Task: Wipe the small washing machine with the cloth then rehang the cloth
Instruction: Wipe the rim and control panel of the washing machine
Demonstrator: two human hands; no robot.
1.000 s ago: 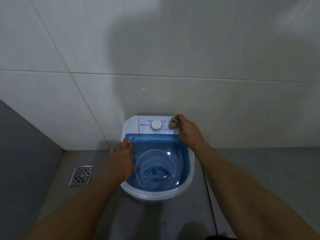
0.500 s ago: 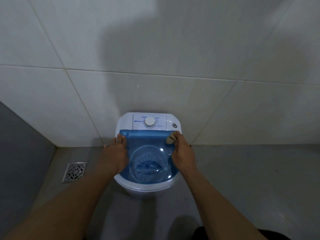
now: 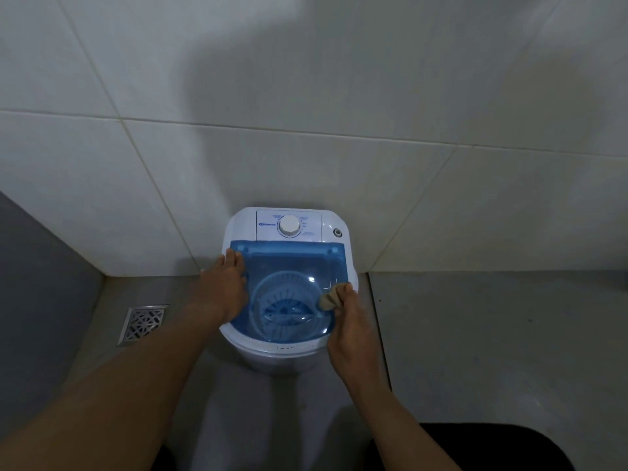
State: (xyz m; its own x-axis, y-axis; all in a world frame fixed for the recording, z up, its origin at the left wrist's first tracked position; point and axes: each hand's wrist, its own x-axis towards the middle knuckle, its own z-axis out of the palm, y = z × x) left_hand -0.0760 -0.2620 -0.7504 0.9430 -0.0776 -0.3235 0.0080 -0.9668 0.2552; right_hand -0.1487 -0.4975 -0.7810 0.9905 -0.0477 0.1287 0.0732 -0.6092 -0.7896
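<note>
Change: the cloth [image 3: 327,299] has come off the control panel [image 3: 306,226] and run down the right edge of the blue lid [image 3: 289,263]. It now sits at about 4 o'clock on it, closer to the person.
Right hand [image 3: 353,329]: fingers bunched tight around the balled cloth, pressing it on the lid.
Left hand [image 3: 224,287]: fingers straight and together, flat on the lid's edge at 9 o'clock, unmoved, seemingly steadying the washing machine [image 3: 239,224].
Meaning: wiping is midway. The panel and right edge look covered; the front rim, left side and white body probably remain. Rehanging has not begun, and no hook is in view.
Surface: smooth, glossy, translucent plastic, lid closed, the tub visible through it.
Room: dim, with pale wall tiles [image 3: 306,147] at 12 o'clock, a grey floor [image 3: 475,334], and a drain grate [image 3: 142,322] at 8 o'clock.
</note>
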